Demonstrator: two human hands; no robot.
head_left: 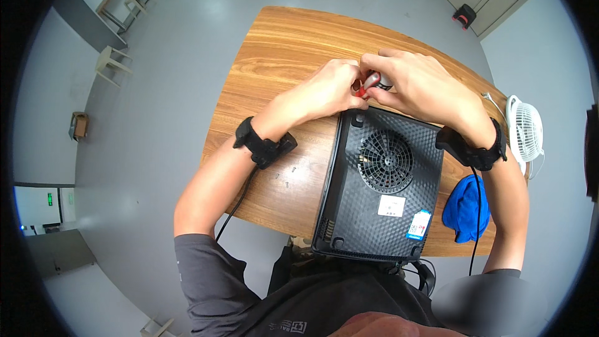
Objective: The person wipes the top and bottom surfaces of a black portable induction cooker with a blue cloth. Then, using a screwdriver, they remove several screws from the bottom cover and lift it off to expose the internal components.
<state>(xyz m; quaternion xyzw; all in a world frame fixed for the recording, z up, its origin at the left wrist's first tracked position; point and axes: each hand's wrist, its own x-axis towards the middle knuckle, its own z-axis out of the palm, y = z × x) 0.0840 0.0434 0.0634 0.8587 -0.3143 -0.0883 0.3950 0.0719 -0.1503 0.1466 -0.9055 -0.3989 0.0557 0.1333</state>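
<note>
- Tool (374, 80), red and grey, by far end of black appliance (368, 212); long axis slanting, red end toward near left.
- Appliance on wooden table (274, 43), vented underside up, long axis running away from body.
- Right hand (421, 81) pointing left, fingers clamped around tool.
- Left hand (331, 84) pointing right, fingers curled close at red end; whether gripping, cannot tell.
- Leftward, small screws (294, 170); rightward, blue cloth (465, 209), white fan (527, 131).

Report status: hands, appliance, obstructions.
Right hand gripping red-and-grey tool, left hand close by. Black appliance underside up. Loose screws left of it, not touching.
</note>
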